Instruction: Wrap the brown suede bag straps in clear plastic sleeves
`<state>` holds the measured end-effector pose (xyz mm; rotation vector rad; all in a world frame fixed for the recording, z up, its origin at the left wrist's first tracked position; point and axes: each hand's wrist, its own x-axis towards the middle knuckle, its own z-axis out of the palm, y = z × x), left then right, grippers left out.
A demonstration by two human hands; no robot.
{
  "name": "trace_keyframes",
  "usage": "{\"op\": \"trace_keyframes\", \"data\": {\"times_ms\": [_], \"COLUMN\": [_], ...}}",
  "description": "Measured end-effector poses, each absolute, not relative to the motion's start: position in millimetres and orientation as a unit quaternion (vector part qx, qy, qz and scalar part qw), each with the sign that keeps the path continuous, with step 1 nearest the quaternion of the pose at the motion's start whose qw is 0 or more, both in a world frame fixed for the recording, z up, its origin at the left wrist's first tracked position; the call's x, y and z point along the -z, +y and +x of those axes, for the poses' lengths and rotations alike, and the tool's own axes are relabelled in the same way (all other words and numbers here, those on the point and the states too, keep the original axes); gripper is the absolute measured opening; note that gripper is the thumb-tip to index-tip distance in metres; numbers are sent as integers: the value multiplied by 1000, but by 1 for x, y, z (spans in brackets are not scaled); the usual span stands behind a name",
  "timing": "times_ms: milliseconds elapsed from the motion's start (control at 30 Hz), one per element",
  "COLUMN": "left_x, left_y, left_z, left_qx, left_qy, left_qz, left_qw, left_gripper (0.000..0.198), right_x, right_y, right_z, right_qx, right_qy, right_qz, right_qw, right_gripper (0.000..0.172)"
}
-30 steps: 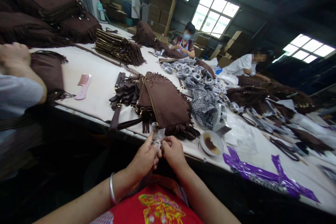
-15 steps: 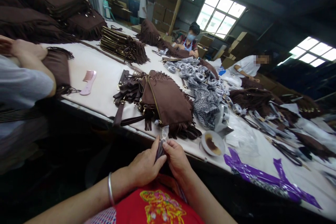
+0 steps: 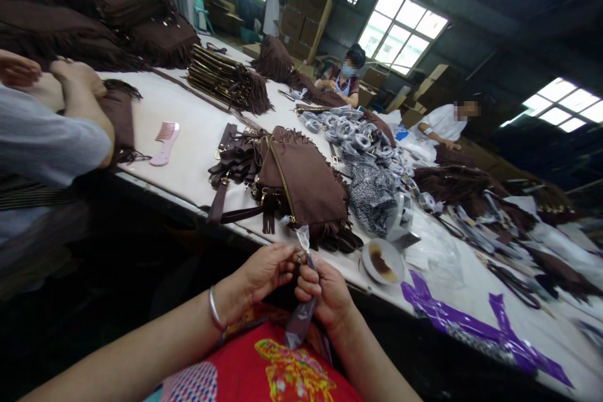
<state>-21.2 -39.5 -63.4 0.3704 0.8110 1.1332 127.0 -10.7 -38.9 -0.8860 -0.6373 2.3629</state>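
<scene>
A dark strap partly wrapped in clear plastic runs down over the red apron. My right hand has its fingers curled round that strap. At the strap's upper end, my left hand pinches a small part with thumb and forefinger; the exact piece is too small to make out. Clear wrapping sticks up above the fingers. Just beyond my hands lies a brown fringed bag with a gold zip. Several brown straps with metal clasps are heaped at its left.
A white bowl with brown residue stands near the table edge. Plastic-wrapped coiled straps lie behind it, beside patterned cloth. Purple tape runs along the right edge. A pink comb lies left, near a co-worker's arm.
My left hand has shifted from lying along the strap to a pinch at its upper end. The right hand has wrapped round the strap, and more of its lower length shows.
</scene>
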Motion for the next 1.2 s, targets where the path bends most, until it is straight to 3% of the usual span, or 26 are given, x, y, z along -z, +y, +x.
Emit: {"op": "trace_keyframes", "data": {"times_ms": [200,433,533,667,733,900,1000,1200], "left_x": [66,55,46,34,29,28,37,49], "left_y": [-48,-59,-57,-55,-56,-62,-58,-44], "left_z": [-20,-17,-15,-10,-7,-13,-23,-19], "left_qx": [-552,-551,-543,-546,-542,-521,-522,-485], "left_qy": [512,626,641,650,652,568,610,594], "left_qz": [177,288,337,374,406,510,404,355], "left_qw": [634,472,425,374,341,382,438,535], "left_gripper": [26,28,24,18,18,22,26,37], "right_x": [47,44,42,46,49,55,55,59], "right_y": [-19,-24,-25,-26,-26,-26,-28,-36], "right_z": [123,109,106,108,109,114,115,117], "right_qx": [-828,-641,-503,-208,-152,-266,-343,-294], "right_qy": [-296,-495,-621,-785,-814,-778,-736,-743], "right_qz": [-370,-524,-547,-528,-510,-506,-504,-513], "right_qw": [300,265,249,249,234,259,294,313], "right_gripper": [33,37,28,23,24,17,16,33]}}
